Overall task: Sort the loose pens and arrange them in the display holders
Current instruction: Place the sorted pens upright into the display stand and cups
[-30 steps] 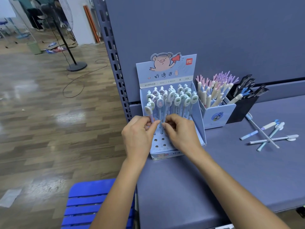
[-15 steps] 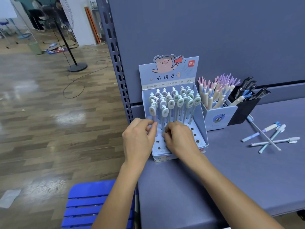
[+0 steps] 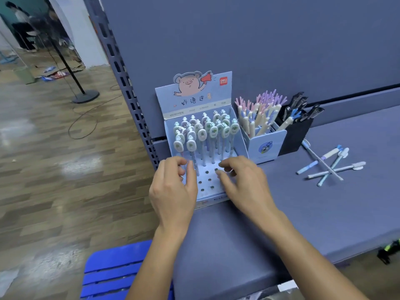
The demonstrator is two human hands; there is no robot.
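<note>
Several loose pens [image 3: 331, 169] lie crossed toward the table's [image 3: 281, 213] right edge, axes roughly left-right. My right hand [image 3: 244, 182], relaxed and empty, is nearer; left hand [image 3: 173, 187] at the display holder [image 3: 206, 180]: grasp cannot be told.

Soft, even, fairly bright light fills my view. Right of the box [image 3: 195, 100] the pens [image 3: 337, 169] cast faint shadows. Left of the box the floor [image 3: 65, 167] glares white; far left behind it everything blurs, and straight lines bow.
</note>
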